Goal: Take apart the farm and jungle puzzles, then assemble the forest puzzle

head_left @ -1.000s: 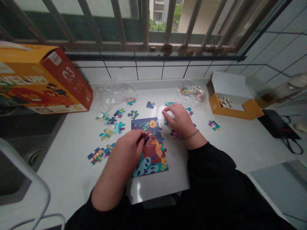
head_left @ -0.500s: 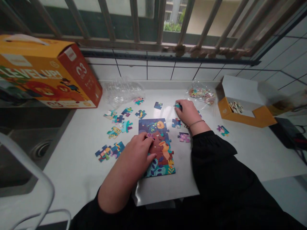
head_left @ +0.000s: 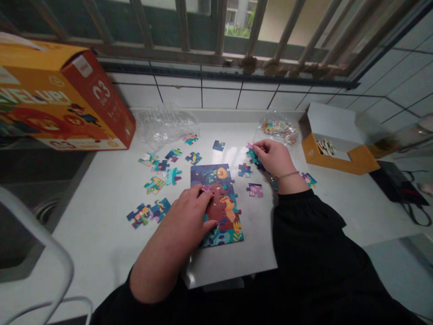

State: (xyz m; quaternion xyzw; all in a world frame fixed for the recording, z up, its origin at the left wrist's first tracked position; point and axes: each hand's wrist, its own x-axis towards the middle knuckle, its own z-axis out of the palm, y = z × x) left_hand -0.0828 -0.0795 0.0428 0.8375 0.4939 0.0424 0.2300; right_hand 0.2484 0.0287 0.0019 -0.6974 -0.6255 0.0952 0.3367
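Fingers [head_left: 204, 197] of the left hand [head_left: 191, 214] lie loosely spread and pressed flat on the assembled puzzle [head_left: 221, 212], gripping nothing, as far as we can see from the head view. The puzzle sits in the middle of the white counter [head_left: 101, 216], and the palm covers its left edge.

Farther back and to the right, we find the right hand [head_left: 275, 158] with its fingertips [head_left: 262, 145] drawn together in a pinch on a teal piece [head_left: 252, 156], which is low over the counter; we cannot tell whether it is lifted clear. A blue piece [head_left: 244, 170] and a purple piece [head_left: 255, 189] lie just beside that hand, between it and the puzzle.

More loose pieces [head_left: 158, 174] are scattered left of the puzzle. Behind them we see a crumpled clear bag [head_left: 165, 124] and a big orange box [head_left: 64, 104]. A bag of pieces [head_left: 279, 128] and a small open box [head_left: 334, 144] stand at the back right.
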